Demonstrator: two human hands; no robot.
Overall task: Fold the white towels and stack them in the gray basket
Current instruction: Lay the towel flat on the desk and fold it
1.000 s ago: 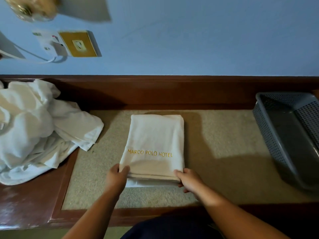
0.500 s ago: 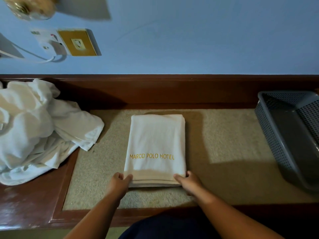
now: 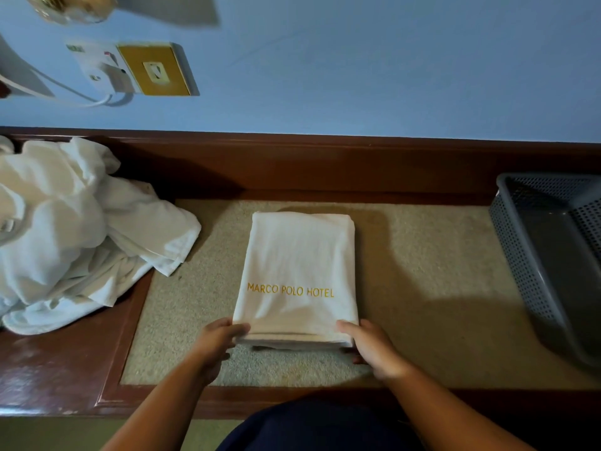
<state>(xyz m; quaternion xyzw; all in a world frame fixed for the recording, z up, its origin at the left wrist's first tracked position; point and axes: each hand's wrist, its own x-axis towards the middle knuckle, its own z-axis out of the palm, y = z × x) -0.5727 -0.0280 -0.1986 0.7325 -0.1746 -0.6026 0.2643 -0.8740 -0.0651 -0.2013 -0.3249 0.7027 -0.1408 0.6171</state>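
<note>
The folded white terry towel with gold lettering (image 3: 296, 275) is lying on the beige counter (image 3: 422, 288), its folding apparently finished. The left grip (image 3: 216, 341) and right grip (image 3: 370, 348) are pinching its near corners, thumbs on top. The next move is probably calling for a level lift rightward into the gray perforated plastic basket (image 3: 520, 255), which is sitting well apart. The crumpled white towels (image 3: 65, 236) are waiting at the left.
</note>
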